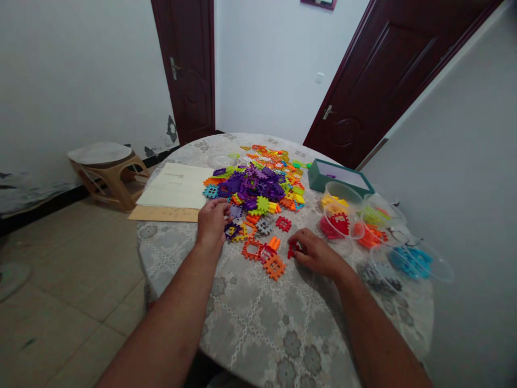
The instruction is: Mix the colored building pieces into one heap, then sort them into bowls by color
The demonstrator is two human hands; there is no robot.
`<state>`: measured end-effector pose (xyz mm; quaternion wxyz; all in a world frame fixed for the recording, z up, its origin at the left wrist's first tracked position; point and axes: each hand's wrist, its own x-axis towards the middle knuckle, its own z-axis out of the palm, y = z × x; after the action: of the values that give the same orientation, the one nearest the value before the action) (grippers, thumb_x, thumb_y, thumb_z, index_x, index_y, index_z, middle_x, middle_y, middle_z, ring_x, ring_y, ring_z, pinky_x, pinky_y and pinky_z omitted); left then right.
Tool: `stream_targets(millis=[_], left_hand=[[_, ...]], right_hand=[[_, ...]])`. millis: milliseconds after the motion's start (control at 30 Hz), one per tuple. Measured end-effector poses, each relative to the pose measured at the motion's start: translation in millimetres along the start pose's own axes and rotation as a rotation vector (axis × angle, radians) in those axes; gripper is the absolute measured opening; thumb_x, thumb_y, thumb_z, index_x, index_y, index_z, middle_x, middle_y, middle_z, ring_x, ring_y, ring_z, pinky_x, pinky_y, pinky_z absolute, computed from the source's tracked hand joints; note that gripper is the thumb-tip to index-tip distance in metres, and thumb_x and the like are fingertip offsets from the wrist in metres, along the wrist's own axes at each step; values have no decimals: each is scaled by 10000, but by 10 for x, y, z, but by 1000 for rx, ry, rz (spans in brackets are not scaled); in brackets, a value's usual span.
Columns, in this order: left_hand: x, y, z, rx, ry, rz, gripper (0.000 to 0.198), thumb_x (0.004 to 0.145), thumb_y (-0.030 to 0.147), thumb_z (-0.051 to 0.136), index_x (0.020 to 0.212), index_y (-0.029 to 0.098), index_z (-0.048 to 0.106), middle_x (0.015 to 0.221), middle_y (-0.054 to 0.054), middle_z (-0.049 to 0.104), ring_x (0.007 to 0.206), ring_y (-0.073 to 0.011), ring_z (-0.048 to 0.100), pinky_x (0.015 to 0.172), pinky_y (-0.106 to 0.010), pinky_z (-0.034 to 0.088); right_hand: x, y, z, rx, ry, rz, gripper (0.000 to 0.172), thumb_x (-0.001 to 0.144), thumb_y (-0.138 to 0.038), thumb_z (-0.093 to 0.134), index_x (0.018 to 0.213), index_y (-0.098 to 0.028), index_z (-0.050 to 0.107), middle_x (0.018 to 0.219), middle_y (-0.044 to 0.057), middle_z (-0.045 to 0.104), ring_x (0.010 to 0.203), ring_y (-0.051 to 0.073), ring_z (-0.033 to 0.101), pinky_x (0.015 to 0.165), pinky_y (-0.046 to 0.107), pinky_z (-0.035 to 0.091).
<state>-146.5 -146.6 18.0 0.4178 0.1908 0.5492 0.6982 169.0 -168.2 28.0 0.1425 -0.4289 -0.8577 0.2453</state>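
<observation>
My right hand (317, 252) is closed on a red interlocking plastic building piece (294, 248) just above the tablecloth, its fingers hiding part of it. At the left edge of the heap, my left hand (212, 220) has its fingers curled, with a light purple building piece (236, 211) at the tips. A heap of mixed building pieces (262, 183), mostly purple on top, spreads beyond both hands. Between them lie an orange square piece (274, 267), an orange-red frame piece (252, 249), a loose red piece (283, 223) and a grey piece (265, 226).
Clear plastic bowls on the right hold sorted pieces: yellow (334, 203), red (335, 225), orange (368, 235), blue (412, 261) and grey (379, 277). A green box (339, 178) stands behind them. Papers (173, 186) lie at left; a stool (109, 172) is beyond the table.
</observation>
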Motion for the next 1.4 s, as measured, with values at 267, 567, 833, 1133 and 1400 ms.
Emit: stream_targets(millis=[267, 567, 833, 1133, 1400], left_hand=[[-13, -35, -59, 498, -58, 352, 237, 764, 331, 663, 954, 214, 745, 895, -53, 750, 855, -231, 688, 811, -363, 551], [-41, -86, -74, 767, -116, 470, 167, 855, 294, 609, 934, 236, 744, 920, -71, 765, 895, -265, 703, 889, -382, 520], [1, -69, -58, 791, -93, 430, 172, 852, 280, 609, 929, 221, 751, 940, -76, 773, 911, -260, 708, 905, -372, 524], [-2, -64, -56, 892, -127, 380, 238, 889, 299, 568, 1021, 215, 747, 1020, -66, 787, 972, -239, 717, 926, -347, 529], [62, -93, -55, 940, -121, 392, 277, 896, 351, 567, 1044, 217, 759, 1051, -72, 794, 985, -254, 720, 910, -358, 536]], right_hand=[[-3, 88, -2, 66, 29, 103, 576, 818, -185, 695, 1390, -219, 633, 1034, 45, 668, 857, 190, 629, 789, 312, 515], [191, 180, 45, 363, 191, 307, 185, 878, -383, 664, 953, -214, 655, 760, -19, 634, 638, 147, 555, 553, 239, 405], [627, 188, 113, 129, 316, 375, 140, 898, -360, 669, 920, -221, 676, 836, 34, 706, 828, 214, 657, 703, 290, 495], [684, 222, 134, 182, 238, 408, 320, 839, -313, 730, 1133, -187, 728, 985, 69, 766, 844, 214, 690, 744, 301, 505], [406, -48, 110, 215, 368, 379, 78, 841, -280, 699, 875, -213, 680, 875, 26, 745, 825, 201, 668, 697, 274, 456]])
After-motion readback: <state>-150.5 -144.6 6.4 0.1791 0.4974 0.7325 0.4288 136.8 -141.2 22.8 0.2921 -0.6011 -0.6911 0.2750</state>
